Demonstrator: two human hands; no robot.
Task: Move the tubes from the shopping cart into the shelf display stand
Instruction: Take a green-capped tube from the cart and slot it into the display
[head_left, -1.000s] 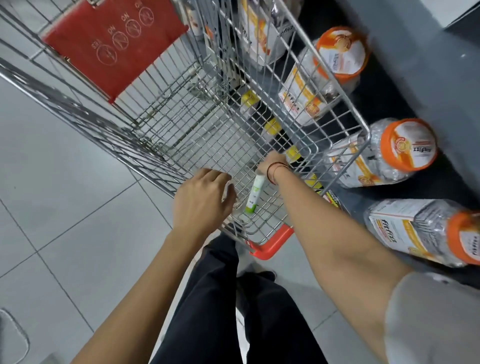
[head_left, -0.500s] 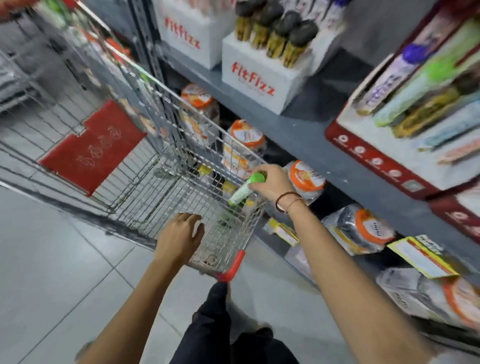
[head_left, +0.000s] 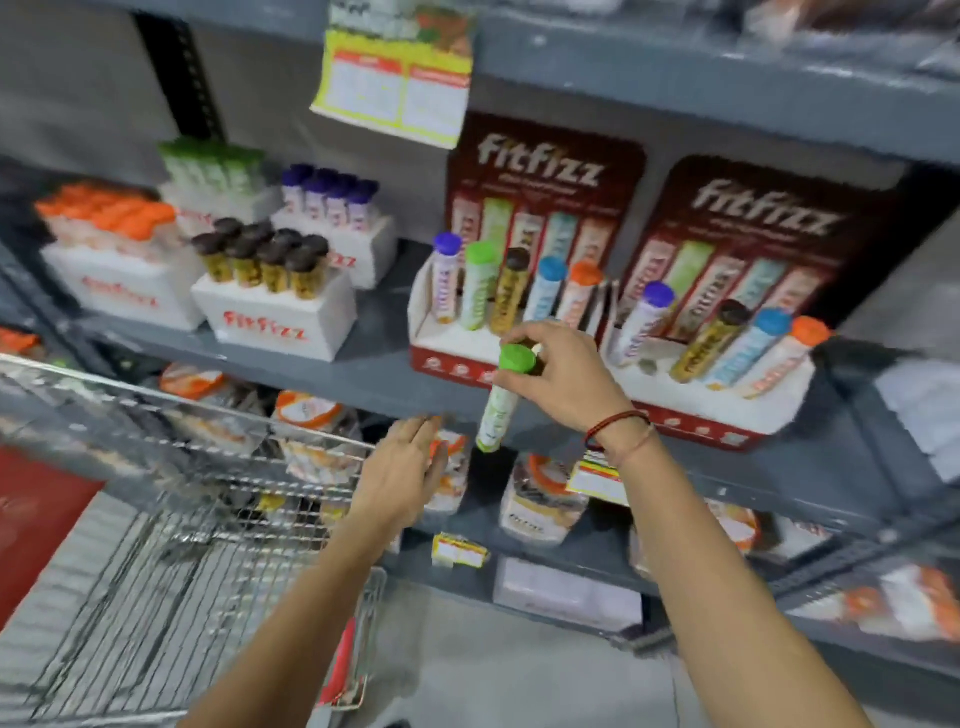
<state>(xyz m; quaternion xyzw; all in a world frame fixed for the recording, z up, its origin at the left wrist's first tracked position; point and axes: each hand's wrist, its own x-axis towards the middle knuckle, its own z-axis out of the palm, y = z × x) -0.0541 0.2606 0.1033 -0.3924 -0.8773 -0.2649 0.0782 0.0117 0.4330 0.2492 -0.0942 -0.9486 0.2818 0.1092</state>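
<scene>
Right hand (head_left: 566, 374) pinches the green-capped tube (head_left: 501, 402) at its cap, body hanging toward seven o'clock; left hand (head_left: 402, 475) hovers open, empty, beside the shopping cart (head_left: 171, 519).

Grey metal shelf (head_left: 374, 374) carries two white boxes (head_left: 275, 322) of capped tubes at left, two more behind, and two red-based display stands (head_left: 457, 358) of upright tubes at right. Lower shelf (head_left: 582, 558) holds orange-lidded jars (head_left: 540, 499), blurred.
</scene>
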